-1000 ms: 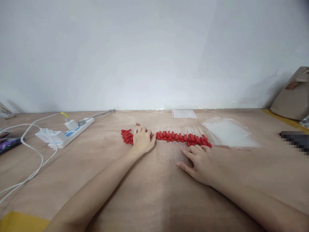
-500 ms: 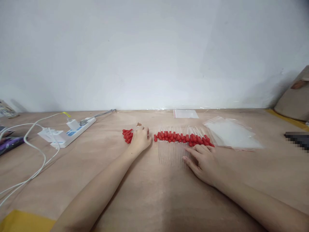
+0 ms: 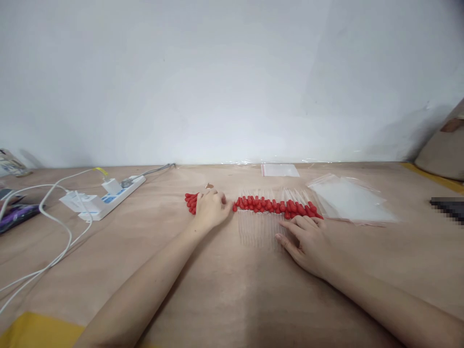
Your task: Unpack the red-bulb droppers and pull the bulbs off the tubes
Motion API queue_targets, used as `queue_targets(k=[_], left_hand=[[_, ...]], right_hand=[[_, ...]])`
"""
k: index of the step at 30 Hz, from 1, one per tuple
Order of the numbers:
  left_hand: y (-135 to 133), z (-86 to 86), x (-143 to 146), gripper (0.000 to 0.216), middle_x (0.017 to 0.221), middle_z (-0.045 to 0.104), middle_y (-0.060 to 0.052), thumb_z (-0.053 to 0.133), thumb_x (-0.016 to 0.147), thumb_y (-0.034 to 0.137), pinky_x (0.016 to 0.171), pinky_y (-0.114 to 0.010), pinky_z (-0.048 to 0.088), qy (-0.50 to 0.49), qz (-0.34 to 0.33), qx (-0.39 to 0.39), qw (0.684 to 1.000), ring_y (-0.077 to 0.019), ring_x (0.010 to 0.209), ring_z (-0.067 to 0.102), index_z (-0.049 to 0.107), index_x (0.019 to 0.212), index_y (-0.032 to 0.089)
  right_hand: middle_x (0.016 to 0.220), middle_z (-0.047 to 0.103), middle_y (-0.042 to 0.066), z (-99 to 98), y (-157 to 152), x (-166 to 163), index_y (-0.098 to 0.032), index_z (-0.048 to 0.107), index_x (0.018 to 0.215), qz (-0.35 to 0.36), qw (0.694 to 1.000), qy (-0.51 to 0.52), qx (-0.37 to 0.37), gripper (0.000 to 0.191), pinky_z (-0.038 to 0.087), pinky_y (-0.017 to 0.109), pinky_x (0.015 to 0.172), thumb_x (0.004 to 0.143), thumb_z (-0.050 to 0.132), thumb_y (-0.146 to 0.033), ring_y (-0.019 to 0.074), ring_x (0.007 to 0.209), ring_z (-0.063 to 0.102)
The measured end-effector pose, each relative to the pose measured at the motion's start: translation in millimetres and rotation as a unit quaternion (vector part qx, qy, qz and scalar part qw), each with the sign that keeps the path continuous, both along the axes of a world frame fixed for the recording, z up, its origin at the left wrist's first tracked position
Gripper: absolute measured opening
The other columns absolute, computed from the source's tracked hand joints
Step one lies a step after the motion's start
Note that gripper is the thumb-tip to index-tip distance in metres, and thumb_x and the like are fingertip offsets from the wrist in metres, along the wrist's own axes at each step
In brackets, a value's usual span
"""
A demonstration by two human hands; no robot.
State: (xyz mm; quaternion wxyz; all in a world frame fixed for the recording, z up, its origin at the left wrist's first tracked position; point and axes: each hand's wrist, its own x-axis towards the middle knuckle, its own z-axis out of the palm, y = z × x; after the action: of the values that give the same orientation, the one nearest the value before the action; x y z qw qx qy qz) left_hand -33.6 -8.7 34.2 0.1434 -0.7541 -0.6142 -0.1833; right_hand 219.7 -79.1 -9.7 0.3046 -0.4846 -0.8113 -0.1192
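A row of clear glass droppers (image 3: 255, 231) with red rubber bulbs (image 3: 266, 205) lies across the middle of the table. My left hand (image 3: 211, 209) rests at the row's left end, fingers curved over and thumb stretched towards the leftmost red bulb (image 3: 235, 207). A smaller group of red bulbs (image 3: 190, 202) shows beyond its left side, partly hidden by the hand. On the row's right part lies my right hand (image 3: 306, 241), fingers spread, the fingertips at the bulbs and tubes. Nothing is gripped in it.
Clear plastic bags (image 3: 357, 199) are stacked right of the droppers, and a single small bag (image 3: 281, 170) lies near the wall. At left are a white power strip (image 3: 116, 200) with chargers and loose white cables (image 3: 60, 222). A dark object (image 3: 447, 208) sits far right.
My left hand has shifted slightly right, its thumb now at the leftmost bulb. That bulb sits closer to the row. My right hand stays almost still.
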Motion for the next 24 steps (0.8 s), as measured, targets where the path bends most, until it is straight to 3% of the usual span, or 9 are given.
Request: queue_targets(k=[3, 7, 14, 18, 21, 24], left_hand=[[-3.9, -6.9, 10.7, 0.038, 0.074, 0.059, -0.007, 0.047, 0.078, 0.051, 0.077, -0.043, 0.034, -0.018, -0.031, 0.0, 0.999, -0.0256, 0.081, 0.054, 0.06, 0.063, 0.018], [-3.1, -13.7, 14.2, 0.034, 0.074, 0.06, -0.008, 0.046, 0.081, 0.042, 0.076, -0.043, 0.034, -0.002, -0.031, -0.022, 0.999, -0.0257, 0.081, 0.055, 0.059, 0.062, 0.017], [-10.9, 0.6, -1.5, 0.031, 0.073, 0.06, -0.006, 0.043, 0.083, 0.034, 0.076, -0.041, 0.032, -0.031, -0.01, 0.017, 0.999, -0.0235, 0.081, 0.054, 0.057, 0.061, 0.017], [-34.5, 3.6, -10.5, 0.028, 0.071, 0.057, -0.004, 0.045, 0.082, 0.036, 0.076, -0.038, 0.032, -0.013, -0.094, 0.077, 0.992, -0.0198, 0.078, 0.052, 0.056, 0.065, 0.018], [-49.9, -2.5, -7.7, 0.023, 0.074, 0.059, -0.004, 0.046, 0.082, 0.034, 0.077, -0.036, 0.032, 0.011, -0.19, 0.114, 0.975, -0.0173, 0.074, 0.051, 0.057, 0.07, 0.018], [-56.2, -10.9, 1.7, 0.018, 0.076, 0.061, -0.003, 0.049, 0.081, 0.033, 0.077, -0.036, 0.032, 0.022, -0.259, 0.136, 0.956, -0.0163, 0.074, 0.052, 0.058, 0.073, 0.019]], right_hand=[[0.082, 0.061, 0.004, -0.2, 0.1, 0.5, -0.02, 0.063, 0.096, 0.001, 1.0, 0.006, -0.004, 0.028, 0.029, 0.034, 0.079, 0.084, 0.046, -0.039, 0.0164, 0.079, 0.054], [0.082, 0.06, 0.004, 0.3, 0.1, 0.8, -0.02, 0.063, 0.095, 0.001, 1.0, 0.01, -0.012, 0.026, 0.028, 0.035, 0.079, 0.083, 0.047, -0.038, 0.0163, 0.078, 0.054], [0.081, 0.06, 0.004, -0.7, 1.1, 1.4, -0.02, 0.063, 0.094, 0.011, 1.0, 0.021, 0.014, 0.025, 0.03, 0.034, 0.079, 0.083, 0.047, -0.037, 0.0158, 0.077, 0.054], [0.089, 0.058, 0.006, -1.1, 2.5, 0.6, -0.018, 0.06, 0.102, 0.022, 0.998, 0.047, 0.04, 0.029, 0.033, 0.035, 0.078, 0.082, 0.049, -0.037, 0.0177, 0.083, 0.054], [0.107, 0.054, 0.013, 2.9, 2.3, -0.9, -0.014, 0.052, 0.117, 0.029, 0.994, 0.064, 0.083, 0.043, 0.036, 0.036, 0.08, 0.081, 0.051, -0.036, 0.0227, 0.097, 0.051], [0.12, 0.051, 0.013, 8.9, 0.7, -2.4, -0.018, 0.045, 0.126, 0.045, 0.992, 0.034, 0.114, 0.05, 0.034, 0.04, 0.087, 0.08, 0.052, -0.037, 0.0252, 0.107, 0.047]])
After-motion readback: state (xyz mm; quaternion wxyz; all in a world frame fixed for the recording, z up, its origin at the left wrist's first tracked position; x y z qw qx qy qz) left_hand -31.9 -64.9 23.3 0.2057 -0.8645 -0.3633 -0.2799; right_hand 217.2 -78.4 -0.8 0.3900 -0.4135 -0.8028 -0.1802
